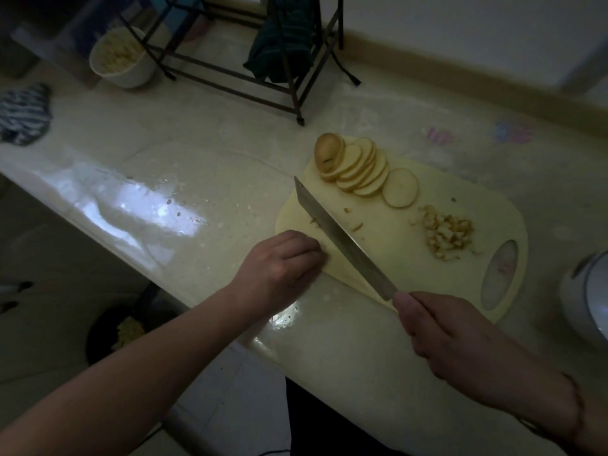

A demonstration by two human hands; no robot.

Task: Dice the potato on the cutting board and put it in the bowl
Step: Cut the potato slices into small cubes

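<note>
Flanking board [408, 258] — rack [250, 60], cloth [24, 113]
</note>
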